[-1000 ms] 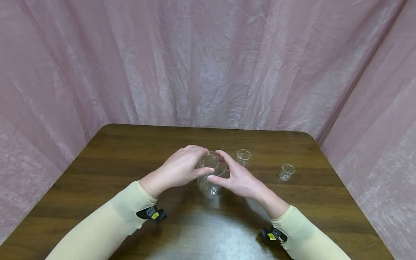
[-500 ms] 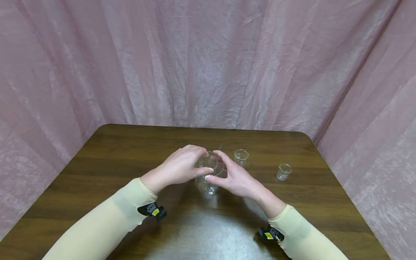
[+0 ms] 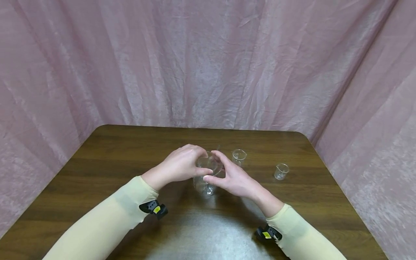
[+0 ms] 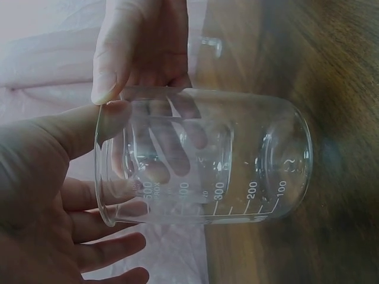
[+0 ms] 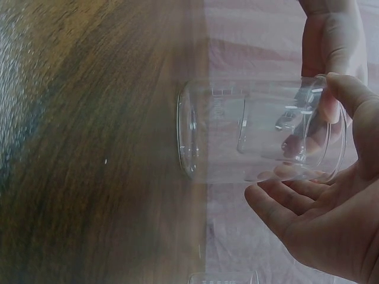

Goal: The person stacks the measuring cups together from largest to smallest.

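Observation:
A large clear glass beaker (image 4: 260, 171) with white graduations stands upright on the table. Inside its upper part sits a smaller glass beaker (image 4: 228, 157), its base well above the large one's bottom. My left hand (image 3: 183, 164) curves round the left of the rim, thumb at the near side. From the right, my right hand (image 3: 237, 178) does the same; its thumb touches the rim in the right wrist view. Both thumbs nearly meet at the front. Fingers of both hands show through the glass. Whether the fingers also touch the inner beaker, I cannot tell.
Behind my right hand stands a small beaker (image 3: 239, 155), partly hidden by it. A smaller beaker (image 3: 281, 171) is farther right on the brown wooden table (image 3: 318, 202). Pink curtains (image 3: 208, 72) hang behind and beside the table.
The head view shifts slightly, so the table and beakers slide a little to the left. Both hands keep their place around the large beaker's rim.

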`<action>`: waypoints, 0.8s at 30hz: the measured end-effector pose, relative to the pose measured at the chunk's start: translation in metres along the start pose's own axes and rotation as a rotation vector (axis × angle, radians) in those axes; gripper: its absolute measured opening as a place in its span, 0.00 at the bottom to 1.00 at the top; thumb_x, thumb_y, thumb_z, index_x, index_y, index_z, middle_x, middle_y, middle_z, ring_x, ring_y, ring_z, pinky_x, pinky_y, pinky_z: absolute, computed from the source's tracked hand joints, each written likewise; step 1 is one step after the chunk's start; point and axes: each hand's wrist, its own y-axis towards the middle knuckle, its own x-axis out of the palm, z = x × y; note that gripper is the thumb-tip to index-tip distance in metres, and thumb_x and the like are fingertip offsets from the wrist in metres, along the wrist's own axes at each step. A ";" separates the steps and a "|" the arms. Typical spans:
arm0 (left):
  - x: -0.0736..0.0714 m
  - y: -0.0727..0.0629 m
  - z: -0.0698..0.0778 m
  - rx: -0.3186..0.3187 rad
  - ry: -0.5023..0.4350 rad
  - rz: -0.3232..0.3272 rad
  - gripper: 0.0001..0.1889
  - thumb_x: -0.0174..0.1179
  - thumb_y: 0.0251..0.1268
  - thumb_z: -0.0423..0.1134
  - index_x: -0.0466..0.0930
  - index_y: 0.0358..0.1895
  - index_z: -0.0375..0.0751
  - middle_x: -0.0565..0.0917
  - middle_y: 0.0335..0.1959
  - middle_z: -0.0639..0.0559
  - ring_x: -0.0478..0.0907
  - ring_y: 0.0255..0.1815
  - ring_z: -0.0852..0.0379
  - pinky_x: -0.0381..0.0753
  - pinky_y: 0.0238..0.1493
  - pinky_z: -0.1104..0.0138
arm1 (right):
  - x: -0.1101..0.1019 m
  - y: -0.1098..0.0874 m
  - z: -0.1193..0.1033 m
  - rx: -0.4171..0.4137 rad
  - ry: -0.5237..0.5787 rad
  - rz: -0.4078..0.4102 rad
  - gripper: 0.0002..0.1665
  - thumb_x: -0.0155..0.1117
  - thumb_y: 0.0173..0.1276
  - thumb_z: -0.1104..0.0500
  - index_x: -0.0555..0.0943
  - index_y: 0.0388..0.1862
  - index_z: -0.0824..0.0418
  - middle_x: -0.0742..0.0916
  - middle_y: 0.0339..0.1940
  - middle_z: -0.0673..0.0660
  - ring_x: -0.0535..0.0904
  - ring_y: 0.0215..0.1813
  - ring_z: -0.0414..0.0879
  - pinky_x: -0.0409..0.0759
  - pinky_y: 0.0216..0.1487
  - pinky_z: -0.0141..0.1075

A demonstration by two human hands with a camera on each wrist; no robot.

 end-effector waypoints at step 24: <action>-0.003 0.016 0.004 -0.085 -0.032 -0.197 0.24 0.80 0.64 0.58 0.93 0.57 0.50 0.92 0.54 0.57 0.85 0.48 0.58 0.85 0.48 0.55 | 0.001 -0.001 -0.003 0.010 -0.018 0.004 0.55 0.77 0.75 0.38 0.61 0.89 0.53 0.79 0.79 0.51 0.77 0.76 0.53 0.75 0.75 0.56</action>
